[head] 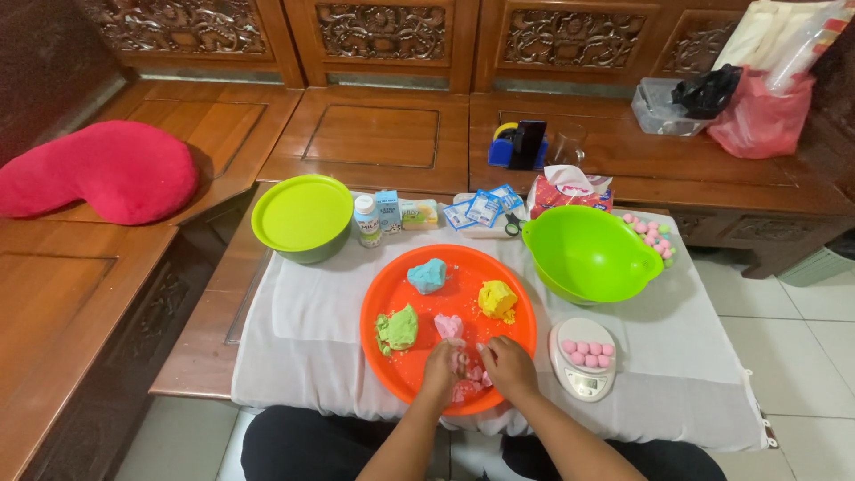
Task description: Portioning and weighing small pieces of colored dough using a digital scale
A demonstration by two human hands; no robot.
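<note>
Head view looks down: nearest, the left hand [441, 367] and right hand [509, 365] meet, fingers curled around pink dough [467, 374] at the near rim of an orange tray [392, 356]. Just right sits a small scale [583, 361] carrying pink balls. Farther on the tray lie green [397, 330], yellow [498, 299] and blue dough [428, 275]. Beyond, on the cloth-covered worktop [312, 330], stands a green bowl [590, 254].

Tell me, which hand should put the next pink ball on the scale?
Probably the right hand: it sits nearer the white scale, which lies on its side. Both hands are on the pink dough.
</note>
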